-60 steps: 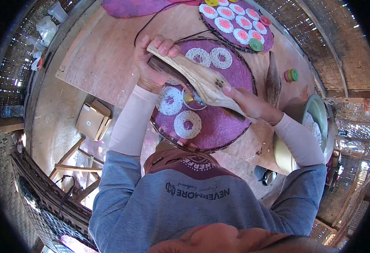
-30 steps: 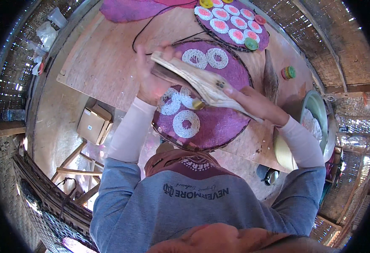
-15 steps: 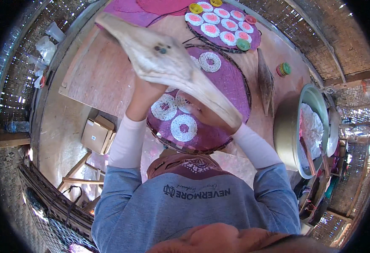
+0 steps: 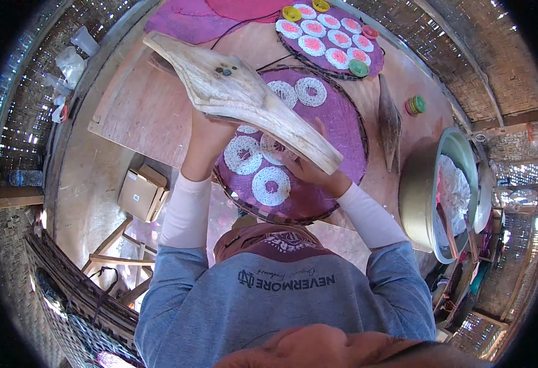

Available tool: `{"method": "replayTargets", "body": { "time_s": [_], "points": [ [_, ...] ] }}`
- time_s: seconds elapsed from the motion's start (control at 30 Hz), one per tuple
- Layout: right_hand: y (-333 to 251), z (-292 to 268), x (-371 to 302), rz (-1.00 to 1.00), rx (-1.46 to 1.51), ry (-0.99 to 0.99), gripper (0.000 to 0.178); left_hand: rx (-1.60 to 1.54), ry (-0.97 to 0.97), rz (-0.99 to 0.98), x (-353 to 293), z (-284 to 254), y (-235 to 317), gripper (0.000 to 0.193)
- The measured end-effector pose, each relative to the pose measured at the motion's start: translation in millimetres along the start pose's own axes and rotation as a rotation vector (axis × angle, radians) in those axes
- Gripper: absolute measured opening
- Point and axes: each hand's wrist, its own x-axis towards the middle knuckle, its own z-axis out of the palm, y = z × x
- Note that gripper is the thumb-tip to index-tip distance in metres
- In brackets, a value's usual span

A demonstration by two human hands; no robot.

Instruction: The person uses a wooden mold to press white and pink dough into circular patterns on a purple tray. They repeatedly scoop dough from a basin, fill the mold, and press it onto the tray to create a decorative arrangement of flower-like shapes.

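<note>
A long pale wooden tool (image 4: 235,83), broad in the middle with several dark round spots and tapering to a handle at each end, is held aslant over a round purple-covered tray (image 4: 336,119). My left hand (image 4: 209,135) grips it from beneath at the broad middle, its fingers partly hidden. At the right handle, my right hand (image 4: 318,170) is wrapped around from below, with fingers showing on both sides. On the tray lie several white stringy rings (image 4: 271,186), some partly covered by the tool and my right hand.
Farther back, another purple tray (image 4: 376,58) bears pink-centred white rings and small coloured rings. A dark wooden piece (image 4: 388,122) and stacked coloured rings (image 4: 415,105) lie to the right. Beside the table stands a big metal basin (image 4: 416,196) with white contents; a cardboard box (image 4: 141,193) is at left.
The wooden tool has shifted slightly down at its left end and is steadier. My right hand has slid inward from the handle's tip, its fingers now spread more around the handle.
</note>
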Motion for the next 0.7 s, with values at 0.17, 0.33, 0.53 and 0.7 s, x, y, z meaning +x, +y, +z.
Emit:
{"method": "replayTargets", "body": {
  "time_s": [0.17,0.33,0.53,0.7],
  "points": [
    [5,11,-10,0.128,0.138,-0.123,0.086,-0.016,0.012,-0.013,3,3,2,0.041],
    [11,15,-11,0.124,0.114,-0.078,0.096,-0.073,0.031,-0.068,2,6,-4,0.038],
    [38,-2,-9,0.451,0.252,0.055,0.103,-0.101,0.056,-0.161,-1,4,0,0.034],
    [44,5,-11,0.549,-0.047,0.066,0.104,-0.060,0.093,-0.038,4,9,-8,0.033]
  ]
}}
